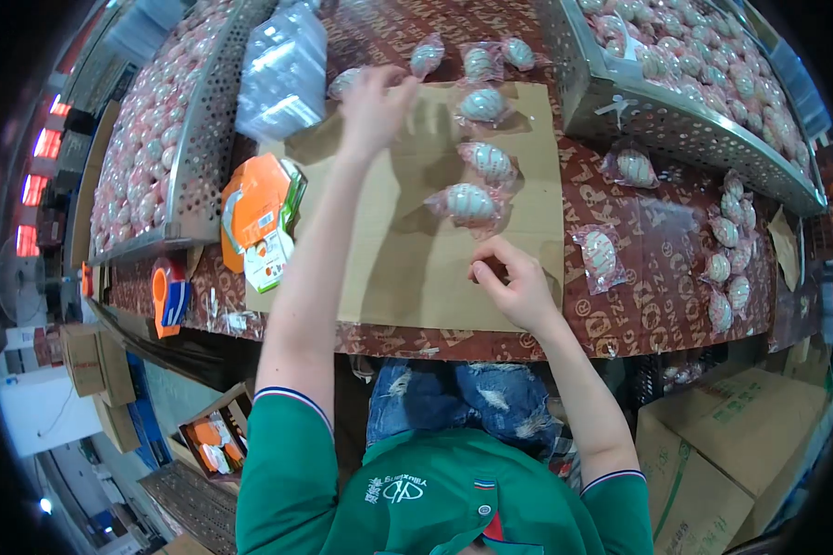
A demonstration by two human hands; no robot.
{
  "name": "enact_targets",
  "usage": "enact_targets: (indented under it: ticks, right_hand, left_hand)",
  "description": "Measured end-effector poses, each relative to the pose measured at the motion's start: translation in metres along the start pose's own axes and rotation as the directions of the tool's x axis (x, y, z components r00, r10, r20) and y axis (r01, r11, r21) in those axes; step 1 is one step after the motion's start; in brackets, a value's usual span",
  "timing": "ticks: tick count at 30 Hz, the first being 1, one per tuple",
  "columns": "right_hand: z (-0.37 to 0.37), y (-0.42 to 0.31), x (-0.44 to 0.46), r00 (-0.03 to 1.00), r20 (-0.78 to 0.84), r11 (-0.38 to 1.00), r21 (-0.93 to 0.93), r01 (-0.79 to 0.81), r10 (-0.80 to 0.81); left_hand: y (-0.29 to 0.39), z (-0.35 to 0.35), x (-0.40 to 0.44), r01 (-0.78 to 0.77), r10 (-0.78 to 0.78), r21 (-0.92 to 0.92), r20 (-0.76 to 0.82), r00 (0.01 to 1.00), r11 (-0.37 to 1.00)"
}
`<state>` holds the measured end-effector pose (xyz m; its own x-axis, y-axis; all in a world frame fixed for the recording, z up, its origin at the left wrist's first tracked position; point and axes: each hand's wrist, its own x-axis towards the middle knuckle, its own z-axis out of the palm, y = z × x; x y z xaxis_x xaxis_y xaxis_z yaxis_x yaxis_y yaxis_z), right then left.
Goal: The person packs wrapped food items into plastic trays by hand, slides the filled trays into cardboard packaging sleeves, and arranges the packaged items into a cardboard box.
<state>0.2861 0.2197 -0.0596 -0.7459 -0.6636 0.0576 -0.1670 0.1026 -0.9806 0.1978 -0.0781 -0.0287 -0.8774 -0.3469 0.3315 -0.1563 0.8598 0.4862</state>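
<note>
My left hand (377, 109) reaches to the top left of the cardboard sheet (416, 277), beside a wrapped ball (344, 84); its fingers are bent and apart, with nothing seen in them. Over the lower right of the sheet, my right hand (512, 282) has thumb and fingertips pressed together; what they hold, if anything, is too small to make out. Just above it lies a striped ball in clear pink wrap (470, 203). Two more wrapped balls (488, 162) (482, 105) lie in a column above that one.
Perforated metal trays full of wrapped balls stand left (187, 157) and right (611, 102). A stack of clear plastic bags (284, 74), orange packaging (257, 199) and a tape dispenser (168, 298) are at the left. More wrapped balls (600, 257) lie right of the sheet.
</note>
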Motion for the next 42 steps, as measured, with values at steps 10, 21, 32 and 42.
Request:
enact_targets:
  ticks: [10, 21, 32, 42]
  right_hand:
    - [-0.001, -0.002, 0.0, 0.988, -0.075, 0.989, -0.067, 0.131, -0.136]
    - [-0.001, -0.005, 0.002, 0.988, -0.046, 0.987, -0.062, 0.147, -0.15]
    - [-0.003, -0.006, 0.003, 0.982, -0.042, 0.982, -0.059, 0.18, -0.182]
    - [0.001, -0.01, -0.008, 0.951, -0.076, 0.944, -0.17, 0.283, -0.299]
  left_hand:
    - [-0.031, 0.019, 0.061, 0.29, -0.337, 0.282, 0.136, 0.932, 0.915]
    - [0.027, 0.049, 0.106, 0.033, 0.022, -0.509, 0.103, 0.994, 0.86]
    - [0.091, 0.041, 0.008, -0.19, 0.33, -0.302, 0.528, 0.783, 0.934]
    - [0.016, 0.001, -0.157, 0.176, -0.098, -0.485, 0.182, 0.978, 0.856]
